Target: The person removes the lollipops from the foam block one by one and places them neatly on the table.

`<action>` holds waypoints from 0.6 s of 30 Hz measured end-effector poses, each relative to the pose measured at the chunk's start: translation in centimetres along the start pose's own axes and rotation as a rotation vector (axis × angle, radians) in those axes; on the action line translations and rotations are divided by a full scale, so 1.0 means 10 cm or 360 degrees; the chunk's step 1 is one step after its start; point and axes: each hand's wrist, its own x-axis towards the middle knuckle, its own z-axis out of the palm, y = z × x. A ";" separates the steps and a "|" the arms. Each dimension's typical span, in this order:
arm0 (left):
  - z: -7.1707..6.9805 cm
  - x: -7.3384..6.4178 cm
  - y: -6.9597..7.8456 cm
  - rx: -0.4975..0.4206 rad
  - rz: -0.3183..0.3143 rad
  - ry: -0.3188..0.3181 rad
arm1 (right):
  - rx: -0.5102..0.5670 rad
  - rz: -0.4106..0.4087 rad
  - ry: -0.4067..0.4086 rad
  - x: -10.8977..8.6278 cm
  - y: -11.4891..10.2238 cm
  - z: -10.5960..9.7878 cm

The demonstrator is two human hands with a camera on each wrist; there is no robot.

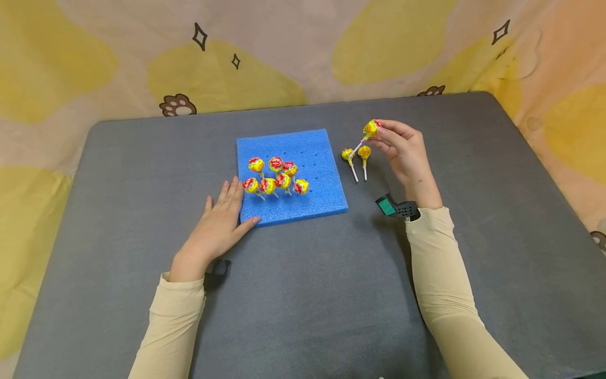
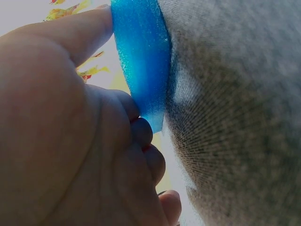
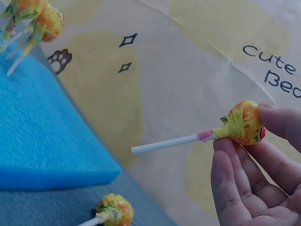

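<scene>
My right hand (image 1: 402,150) pinches a lollipop (image 3: 242,123) by its yellow and red wrapped head, above the table right of the foam. In the right wrist view its white stick points left, its end free. My left hand (image 1: 215,226) lies along the left edge of the blue foam board (image 1: 322,158), fingers straight and thumb over the near edge. The left wrist view shows the thumb and fingertips at the foam's side (image 2: 143,61). Several lollipops (image 1: 276,164) stand in the foam, heads up, in two rows on its left and middle part. Small holes dot the rest of the board.
Two more lollipops (image 1: 364,152) lie on the grey table (image 1: 293,295) below my right hand, sticks toward me. A patterned yellow and pink cloth (image 1: 284,47) hangs behind the table's far edge. A wrist camera (image 1: 397,208) sits at my right wrist.
</scene>
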 end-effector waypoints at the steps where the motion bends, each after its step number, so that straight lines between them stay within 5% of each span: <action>1: 0.00 0.00 0.00 -0.0002 0.0001 0.0000 | 0.0009 0.0009 0.0012 0.00 -0.01 -0.01; 18: 0.00 0.00 -0.01 0.0001 0.0008 0.0008 | 0.0128 0.0026 0.0162 0.03 -0.06 -0.25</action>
